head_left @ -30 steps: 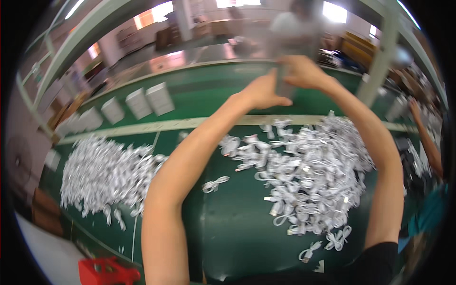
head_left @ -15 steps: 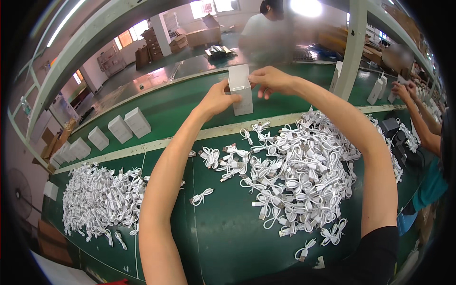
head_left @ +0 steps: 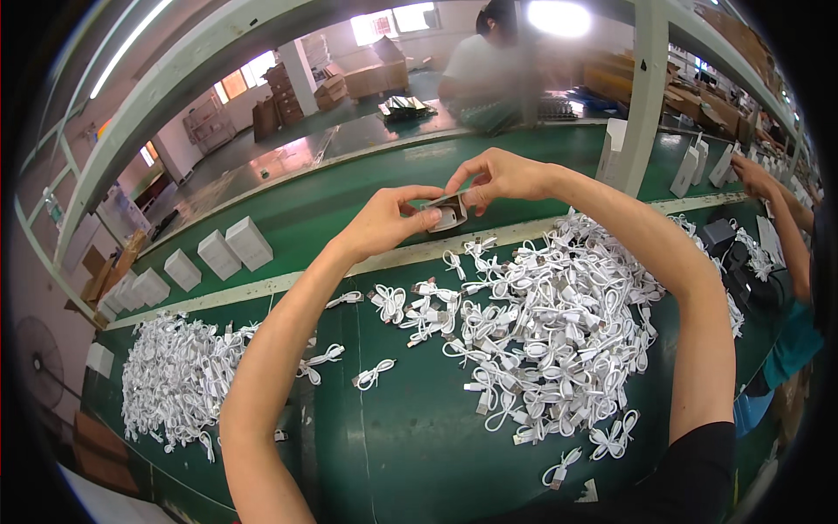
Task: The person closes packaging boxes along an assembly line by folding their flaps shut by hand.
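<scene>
far-left pile: bundled white cables (head_left: 175, 375) heaped on the green belt (head_left: 393, 454), well apart from both hands.
white boxes: row (head_left: 218, 253) upright beyond the pale stripe, untouched.
left hand: (head_left: 384, 223) held above the belt, thumb and fingers pinching the left end of the small white box (head_left: 449, 212).
small white box: in the air between both hands, tilted, its flap seemingly open; contents not discernible.
right hand: (head_left: 502, 175) fingertips pinching its upper right edge.
risk: pinch-only support; a slipped thumb could drop it into the big cable heap (head_left: 541, 332) below, or crush the flap.
co-worker's hand: (head_left: 755, 175) far right, near upright boxes.
</scene>
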### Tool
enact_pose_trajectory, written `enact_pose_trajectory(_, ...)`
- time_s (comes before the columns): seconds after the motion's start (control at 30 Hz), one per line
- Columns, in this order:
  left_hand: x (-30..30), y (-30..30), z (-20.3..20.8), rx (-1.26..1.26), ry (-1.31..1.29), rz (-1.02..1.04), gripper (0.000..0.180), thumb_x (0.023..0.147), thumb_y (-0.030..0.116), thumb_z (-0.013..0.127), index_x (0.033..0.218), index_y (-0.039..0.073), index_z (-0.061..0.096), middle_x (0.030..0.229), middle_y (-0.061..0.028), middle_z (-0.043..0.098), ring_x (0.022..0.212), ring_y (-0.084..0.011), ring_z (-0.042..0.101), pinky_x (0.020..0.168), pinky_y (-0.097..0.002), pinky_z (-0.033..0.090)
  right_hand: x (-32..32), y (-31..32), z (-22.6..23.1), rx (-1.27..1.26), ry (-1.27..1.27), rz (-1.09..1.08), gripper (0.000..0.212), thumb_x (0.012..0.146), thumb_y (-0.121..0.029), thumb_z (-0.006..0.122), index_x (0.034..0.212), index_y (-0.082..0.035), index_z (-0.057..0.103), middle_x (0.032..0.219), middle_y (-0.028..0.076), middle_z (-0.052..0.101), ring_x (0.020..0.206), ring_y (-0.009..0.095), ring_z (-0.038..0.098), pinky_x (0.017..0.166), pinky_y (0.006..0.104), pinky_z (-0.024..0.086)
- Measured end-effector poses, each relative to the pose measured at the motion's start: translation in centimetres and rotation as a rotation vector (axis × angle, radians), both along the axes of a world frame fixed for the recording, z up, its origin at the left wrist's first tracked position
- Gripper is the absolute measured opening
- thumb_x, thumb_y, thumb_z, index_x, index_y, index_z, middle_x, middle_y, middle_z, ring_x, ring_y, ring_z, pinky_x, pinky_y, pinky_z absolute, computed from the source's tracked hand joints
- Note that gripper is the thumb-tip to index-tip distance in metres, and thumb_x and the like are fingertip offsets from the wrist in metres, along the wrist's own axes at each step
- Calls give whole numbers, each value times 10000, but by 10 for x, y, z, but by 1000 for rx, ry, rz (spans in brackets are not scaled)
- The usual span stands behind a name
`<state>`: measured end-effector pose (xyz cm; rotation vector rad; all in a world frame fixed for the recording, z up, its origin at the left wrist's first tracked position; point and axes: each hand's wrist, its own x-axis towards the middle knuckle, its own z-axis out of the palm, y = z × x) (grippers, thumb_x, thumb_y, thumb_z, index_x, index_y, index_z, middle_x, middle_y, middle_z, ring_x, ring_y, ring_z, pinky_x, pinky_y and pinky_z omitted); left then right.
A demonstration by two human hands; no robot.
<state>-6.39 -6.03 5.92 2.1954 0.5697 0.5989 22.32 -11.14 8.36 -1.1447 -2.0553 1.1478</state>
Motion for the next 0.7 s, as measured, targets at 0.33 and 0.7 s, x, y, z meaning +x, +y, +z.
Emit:
enact_pose_trajectory(0.33, 18, 25, -15, -96, -157, 221, 334, 1039, 227, 745, 1324, 54, 740, 1022, -21, 766, 880, -115, 681, 788, -302, 564, -22, 32, -4, 43, 31, -72, 329, 954, -194, 798, 1215, -19, 701, 1108, 77, 712, 930, 158, 702, 786, 344, 607)
enact_pose_trajectory(0.7, 1, 4, -17, -195, -205, 239, 294, 992, 86, 686, 1277, 59, 750, 1144, -54, 774, 967, -144, 709, 833, -313, 608, -6, -25, -2, 183, -587, 84, 422, 883, -261, 857, 1226, -42, 746, 1081, 106, 733, 922, 233, 726, 845, 388, 577)
